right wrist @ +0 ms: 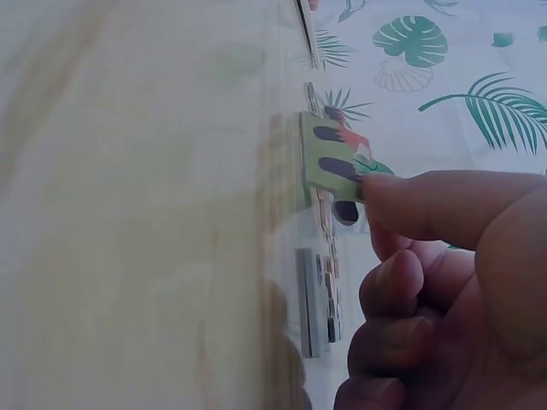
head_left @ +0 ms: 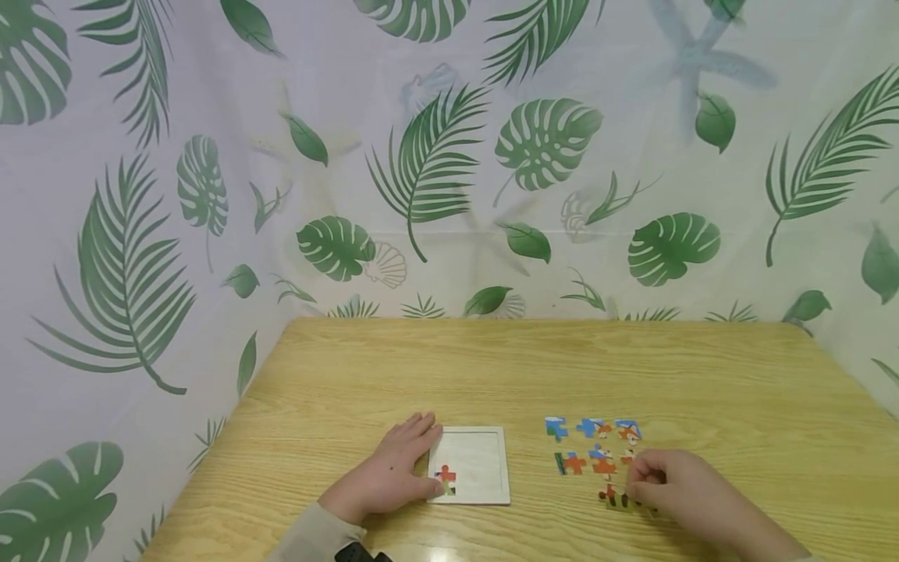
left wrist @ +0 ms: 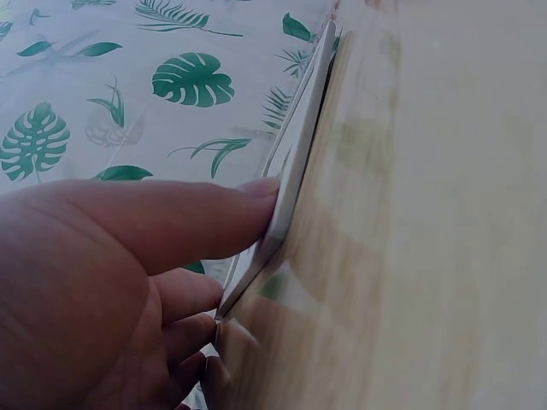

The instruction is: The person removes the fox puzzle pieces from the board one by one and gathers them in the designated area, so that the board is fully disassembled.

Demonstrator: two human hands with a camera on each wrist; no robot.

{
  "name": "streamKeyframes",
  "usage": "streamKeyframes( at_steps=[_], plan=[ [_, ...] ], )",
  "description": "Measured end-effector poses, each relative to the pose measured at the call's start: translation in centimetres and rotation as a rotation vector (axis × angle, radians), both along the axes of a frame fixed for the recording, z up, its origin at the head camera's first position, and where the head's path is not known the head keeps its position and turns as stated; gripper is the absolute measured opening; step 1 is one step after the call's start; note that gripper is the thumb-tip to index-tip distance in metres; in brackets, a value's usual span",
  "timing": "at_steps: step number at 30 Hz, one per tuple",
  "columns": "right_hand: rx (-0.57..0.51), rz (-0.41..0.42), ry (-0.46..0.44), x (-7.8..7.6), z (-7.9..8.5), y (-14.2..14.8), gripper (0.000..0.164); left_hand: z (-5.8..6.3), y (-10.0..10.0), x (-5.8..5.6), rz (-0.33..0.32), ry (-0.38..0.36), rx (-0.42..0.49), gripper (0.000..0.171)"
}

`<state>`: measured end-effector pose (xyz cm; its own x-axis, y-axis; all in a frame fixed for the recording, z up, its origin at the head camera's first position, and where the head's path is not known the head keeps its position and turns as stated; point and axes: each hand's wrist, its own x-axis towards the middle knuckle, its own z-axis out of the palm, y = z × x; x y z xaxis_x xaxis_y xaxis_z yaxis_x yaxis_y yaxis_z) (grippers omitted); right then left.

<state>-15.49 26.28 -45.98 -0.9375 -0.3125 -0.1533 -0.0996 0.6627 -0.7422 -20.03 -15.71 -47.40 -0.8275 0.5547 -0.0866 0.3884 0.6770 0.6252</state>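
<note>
In the head view my left hand (head_left: pixel 393 472) lies at the left edge of a white square puzzle tray (head_left: pixel 477 460). Its fingers reach the far left corner and the thumb (left wrist: pixel 214 218) rests on the tray's rim. One jigsaw piece, red and green (head_left: pixel 445 478), sits in the tray's near left corner. My right hand (head_left: pixel 681 488) pinches a green jigsaw piece with dark and red markings (right wrist: pixel 329 158) between thumb and forefinger. The right wrist view shows this piece tilted up above the table, its end hidden by the fingertips.
Several loose jigsaw pieces lie in rows right of the tray, among them a blue one (head_left: pixel 556 428), a fox-faced one (head_left: pixel 628 431) and a red one (head_left: pixel 572 463). The wooden table (head_left: pixel 534 367) meets a leaf-print cloth (head_left: pixel 449 172) at the back.
</note>
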Motion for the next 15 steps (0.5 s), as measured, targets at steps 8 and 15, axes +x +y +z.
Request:
streamKeyframes(
  at_steps=[8, 15],
  plan=[
    [0.061, 0.005, 0.045, -0.09, -0.25, -0.06, 0.014, 0.11, 0.01, 0.05, 0.002, -0.005, -0.001, 0.084],
    [0.135, -0.014, 0.086, -0.01, -0.26, -0.74, 0.013, 0.06, -0.03, 0.05, 0.004, -0.007, -0.005, 0.084]
  ],
)
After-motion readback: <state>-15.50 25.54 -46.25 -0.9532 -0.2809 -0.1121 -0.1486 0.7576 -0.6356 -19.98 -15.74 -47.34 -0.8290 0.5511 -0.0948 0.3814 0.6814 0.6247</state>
